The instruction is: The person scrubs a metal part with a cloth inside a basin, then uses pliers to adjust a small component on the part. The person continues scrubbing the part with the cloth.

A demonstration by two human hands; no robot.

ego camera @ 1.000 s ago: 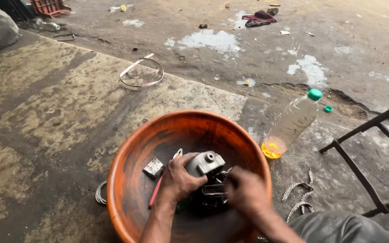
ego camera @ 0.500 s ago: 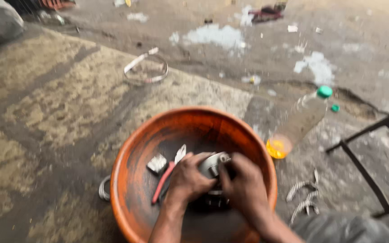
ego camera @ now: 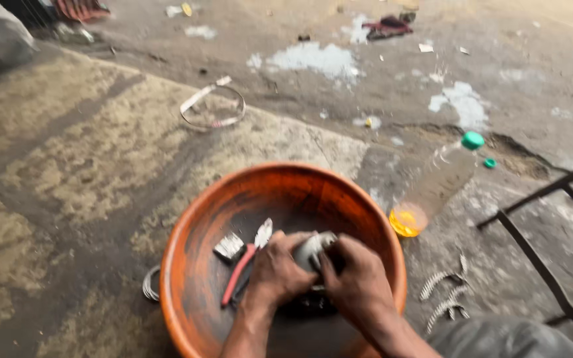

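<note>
Both hands are down in the orange basin, working on one grey metal part that sits near the basin's middle, over dark, oily liquid. Left hand is wrapped over the part's left side, fingers curled shut on it. Right hand clamps it from the right, also closed around it. Frame is blurred, so exact finger placement is hard to tell.

Also in the basin: red-handled pliers lying just left of the left hand, and a small square metal piece near the pliers' jaws. Outside, on the concrete floor: a tilted plastic bottle with a green cap and yellow liquid at its base, just right of the basin rim; a loose green cap beside it; coiled springs to the right; a wire ring well away at the top; a dark metal frame at far right.

Judgement on doing this well: the part looks slick, so both hands should stay tight on it and keep it low over the basin, so drips and any drop land inside. Keep knuckles away from the pliers, and elbows away from the leaning bottle.
</note>
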